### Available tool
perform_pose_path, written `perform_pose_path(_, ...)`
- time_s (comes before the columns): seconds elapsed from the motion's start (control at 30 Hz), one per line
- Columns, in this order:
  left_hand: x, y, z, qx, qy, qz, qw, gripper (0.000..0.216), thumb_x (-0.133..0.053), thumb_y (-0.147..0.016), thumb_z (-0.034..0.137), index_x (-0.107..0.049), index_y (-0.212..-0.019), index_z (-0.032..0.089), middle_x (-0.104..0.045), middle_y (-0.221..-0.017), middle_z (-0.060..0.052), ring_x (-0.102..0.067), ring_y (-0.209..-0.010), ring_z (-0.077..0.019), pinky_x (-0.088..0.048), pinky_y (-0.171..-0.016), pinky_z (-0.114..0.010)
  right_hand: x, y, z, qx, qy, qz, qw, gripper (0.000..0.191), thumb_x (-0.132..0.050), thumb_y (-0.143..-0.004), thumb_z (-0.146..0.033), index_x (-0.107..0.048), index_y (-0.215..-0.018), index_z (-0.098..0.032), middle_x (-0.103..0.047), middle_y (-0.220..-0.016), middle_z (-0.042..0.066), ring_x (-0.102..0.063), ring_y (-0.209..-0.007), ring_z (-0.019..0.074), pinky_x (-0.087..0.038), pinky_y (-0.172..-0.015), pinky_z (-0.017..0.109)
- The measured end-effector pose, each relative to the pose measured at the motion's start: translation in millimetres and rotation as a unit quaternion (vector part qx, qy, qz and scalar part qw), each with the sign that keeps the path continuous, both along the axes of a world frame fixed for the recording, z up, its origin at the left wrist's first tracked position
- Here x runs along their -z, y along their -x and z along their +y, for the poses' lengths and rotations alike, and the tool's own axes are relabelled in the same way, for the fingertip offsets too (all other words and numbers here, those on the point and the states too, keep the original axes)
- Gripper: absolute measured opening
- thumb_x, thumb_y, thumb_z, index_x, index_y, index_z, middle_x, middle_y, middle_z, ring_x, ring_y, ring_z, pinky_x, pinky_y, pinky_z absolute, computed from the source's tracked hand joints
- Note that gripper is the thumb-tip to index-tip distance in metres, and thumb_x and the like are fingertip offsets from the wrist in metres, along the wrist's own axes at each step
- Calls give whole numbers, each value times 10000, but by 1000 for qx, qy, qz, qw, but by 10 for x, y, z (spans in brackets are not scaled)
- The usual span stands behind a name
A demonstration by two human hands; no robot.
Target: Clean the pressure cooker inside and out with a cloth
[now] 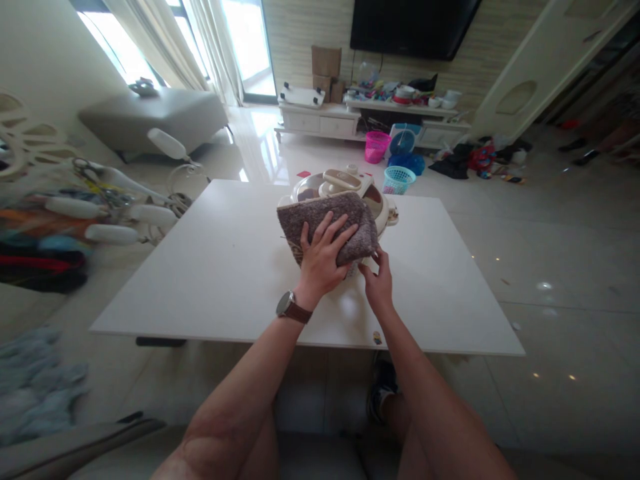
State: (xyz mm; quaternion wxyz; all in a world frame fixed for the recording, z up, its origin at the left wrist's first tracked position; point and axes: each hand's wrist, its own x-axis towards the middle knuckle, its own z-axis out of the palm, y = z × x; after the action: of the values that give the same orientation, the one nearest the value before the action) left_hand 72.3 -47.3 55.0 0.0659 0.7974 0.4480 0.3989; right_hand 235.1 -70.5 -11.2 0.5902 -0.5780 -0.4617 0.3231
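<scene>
A folded brown plush mat rests at the middle of the white table, in front of a cream pot with a glass lid. My left hand, with a watch on its wrist, lies flat on top of the mat, fingers spread. At the mat's lower right corner, the thumb and fingers of my right hand are curled around the edge. A pale, perforated thing shows just under the mat, mostly hidden.
The white table has a small cartoon sticker near its front edge. Beyond stand a turquoise basket, a pink basket and a cluttered TV cabinet. A lamp with white shades is at the left.
</scene>
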Motion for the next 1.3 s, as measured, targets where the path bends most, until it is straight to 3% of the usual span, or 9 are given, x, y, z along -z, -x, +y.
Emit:
perform_pose_path(0.2,-41,135,257,-102,9,-102,989,627,-677,-895,344,-541,-1506,347,-495,-1622,-42,-231,-1616,-334,-4,-1323,-595,33,-16,-18,-25,-14,-4,1000,698,-699,-785,-421,-519,-1444,-281,-454,-1630,117,-464,-1476,312,-555,-1057,489)
perform_pose_path(0.5,-128,-36,68,-19,11,-17,1000,587,-664,-921,352,-566,-1500,356,-500,-1618,-24,-198,-1628,-334,94,-1318,-590,16,47,0,-14,-12,6,1000,727,-702,-757,-433,-501,-1436,-268,-425,-1634,142,-441,-1488,332,-550,-1057,520)
perform_pose_path(0.67,179,224,332,-87,17,-173,981,569,-629,-967,450,-541,-1519,346,-439,-1666,-22,-150,-1643,-305,-18,-1342,-565,5,51,-13,-11,0,4,1000,758,-715,-751,-432,-491,-1458,-276,-413,-1645,139,-422,-1494,328,-568,-1031,495)
perform_pose_path(0.8,593,370,549,-142,87,-378,911,644,-473,-1030,587,-429,-1599,290,-410,-1681,-70,-310,-1594,-249,-178,-1344,-469,9,35,-24,-18,11,4,1000,802,-715,-753,-433,-469,-1500,-279,-411,-1650,133,-422,-1492,343,-595,-980,480)
perform_pose_path(0.87,756,321,480,-137,118,-403,897,698,-423,-1040,613,-368,-1632,248,-400,-1683,-109,-356,-1573,-252,-218,-1333,-474,19,30,-24,-17,11,1,1000,811,-718,-751,-430,-467,-1505,-274,-415,-1647,139,-425,-1491,349,-609,-951,469)
perform_pose_path(1.0,871,76,27,-123,80,-322,935,754,-442,-1049,560,-156,-1699,304,-146,-1784,-63,-156,-1645,-227,-133,-1349,-437,52,29,-6,-8,-9,-7,1000,740,-715,-768,-407,-503,-1464,-265,-444,-1631,141,-469,-1463,330,-598,-986,470)
perform_pose_path(1.07,844,-26,-213,-84,60,-228,968,780,-527,-1024,508,-185,-1697,314,-30,-1799,-50,32,-1657,-292,-51,-1343,-516,68,30,6,-1,-19,-12,1000,690,-705,-780,-395,-524,-1432,-259,-472,-1613,136,-496,-1442,319,-585,-1015,481)
perform_pose_path(1.2,761,-66,-410,-31,90,-47,994,723,-645,-956,376,-393,-1634,355,-201,-1774,-38,77,-1643,-383,49,-1304,-629,89,32,20,10,-24,-29,999,644,-684,-812,-405,-531,-1418,-249,-510,-1583,140,-530,-1414,310,-580,-1029,483)
perform_pose_path(1.3,720,10,-315,-34,95,-51,994,706,-651,-946,386,-432,-1616,340,-230,-1765,-47,66,-1643,-388,67,-1299,-631,107,28,22,13,-29,-39,999,652,-676,-821,-393,-521,-1438,-249,-509,-1585,139,-535,-1415,308,-574,-1043,482)
